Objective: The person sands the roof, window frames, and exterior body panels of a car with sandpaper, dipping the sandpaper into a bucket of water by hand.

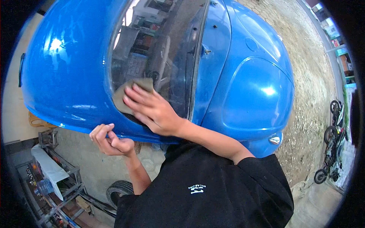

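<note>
My right hand (154,112) presses a tan-brown cloth (123,95) against the lower corner of the windshield (167,72). Its fingers lie over the cloth, slightly blurred. The windshield belongs to a rounded blue car (251,91), whose roof (72,76) extends to the left and front hood to the right. At the near edge of the roof is my left hand (112,140), with fingers curled in and no object visible in them. Whether it touches the roof edge is hard to tell.
A tire (119,192) lies on the floor at lower left, near a metal frame (66,182) bearing a white sheet (47,167) and a clear blue bottle (45,187). Motorcycles (332,136) stand at far right beyond gravelly ground (310,95). Bare wiper mounts (207,51) stick up below the glass.
</note>
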`<state>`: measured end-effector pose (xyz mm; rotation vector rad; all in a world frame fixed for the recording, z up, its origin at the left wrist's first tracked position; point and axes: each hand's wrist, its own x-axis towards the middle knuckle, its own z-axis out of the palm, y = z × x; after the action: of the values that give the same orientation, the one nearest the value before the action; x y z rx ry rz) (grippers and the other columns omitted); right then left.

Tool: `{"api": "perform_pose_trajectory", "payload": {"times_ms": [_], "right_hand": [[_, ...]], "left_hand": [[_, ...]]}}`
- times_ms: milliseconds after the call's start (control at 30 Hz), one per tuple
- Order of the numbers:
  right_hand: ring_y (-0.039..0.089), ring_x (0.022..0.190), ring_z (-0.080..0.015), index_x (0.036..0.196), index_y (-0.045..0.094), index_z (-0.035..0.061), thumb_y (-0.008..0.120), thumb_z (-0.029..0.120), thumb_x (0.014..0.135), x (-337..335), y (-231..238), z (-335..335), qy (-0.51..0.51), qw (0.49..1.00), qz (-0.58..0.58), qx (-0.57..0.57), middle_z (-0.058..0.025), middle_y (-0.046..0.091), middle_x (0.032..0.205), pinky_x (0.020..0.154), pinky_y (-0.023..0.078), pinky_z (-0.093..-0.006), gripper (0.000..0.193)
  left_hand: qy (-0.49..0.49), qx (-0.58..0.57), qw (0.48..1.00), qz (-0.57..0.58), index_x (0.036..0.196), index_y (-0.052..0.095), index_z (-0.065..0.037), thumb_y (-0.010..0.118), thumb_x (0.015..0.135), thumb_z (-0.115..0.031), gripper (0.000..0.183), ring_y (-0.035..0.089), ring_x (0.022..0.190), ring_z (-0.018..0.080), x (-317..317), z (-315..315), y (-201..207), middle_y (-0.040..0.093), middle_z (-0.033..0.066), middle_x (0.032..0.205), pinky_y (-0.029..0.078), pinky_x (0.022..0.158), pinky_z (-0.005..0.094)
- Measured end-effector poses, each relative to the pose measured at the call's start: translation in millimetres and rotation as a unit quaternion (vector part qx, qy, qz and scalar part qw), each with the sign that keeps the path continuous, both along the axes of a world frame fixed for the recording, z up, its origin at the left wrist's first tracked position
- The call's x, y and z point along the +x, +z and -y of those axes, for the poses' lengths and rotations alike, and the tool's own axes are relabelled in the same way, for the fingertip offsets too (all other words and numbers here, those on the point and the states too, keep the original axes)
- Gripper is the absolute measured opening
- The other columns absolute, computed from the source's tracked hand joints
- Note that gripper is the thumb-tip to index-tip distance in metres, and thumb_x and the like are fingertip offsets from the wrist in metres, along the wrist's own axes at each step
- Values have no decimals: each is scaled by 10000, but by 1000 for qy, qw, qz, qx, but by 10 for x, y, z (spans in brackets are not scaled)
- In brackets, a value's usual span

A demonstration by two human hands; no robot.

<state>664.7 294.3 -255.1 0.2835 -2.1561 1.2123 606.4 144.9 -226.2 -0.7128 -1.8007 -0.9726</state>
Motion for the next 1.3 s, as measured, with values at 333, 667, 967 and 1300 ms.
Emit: {"api": "perform_pose_trajectory", "payload": {"times_ms": [333,667,967,1300], "right_hand": [[369,1444,-241,1441,518,199,551,243,971,135,-326,-202,-9,993,46,111,-49,452,1526,1188,180,-591,473],[386,1436,-239,1431,533,242,555,250,957,337,-830,-280,74,990,20,121,-52,435,1535,1197,118,-613,474],[367,1449,-261,1430,537,186,564,181,958,-451,-22,-670,-116,991,3,61,-45,445,1535,1185,96,-613,473],[515,1317,-237,1318,619,231,478,251,959,-1579,1400,-480,-84,926,-198,309,-41,578,1406,1115,365,-465,387]], "left_hand": [[-4,-32,999,0,668,568,-68,390,815,-187,259,501,658,238,-13,123,53,550,65,647,391,710,374],[2,-41,999,4,686,582,-66,398,808,-125,229,496,669,244,-19,87,43,562,68,658,391,725,389],[-4,-29,1000,9,691,601,-72,430,777,-140,203,521,652,257,47,31,79,575,74,660,390,728,392],[-7,-40,998,46,868,615,3,503,767,-144,210,542,879,344,-15,118,219,575,164,873,439,807,455]]}}
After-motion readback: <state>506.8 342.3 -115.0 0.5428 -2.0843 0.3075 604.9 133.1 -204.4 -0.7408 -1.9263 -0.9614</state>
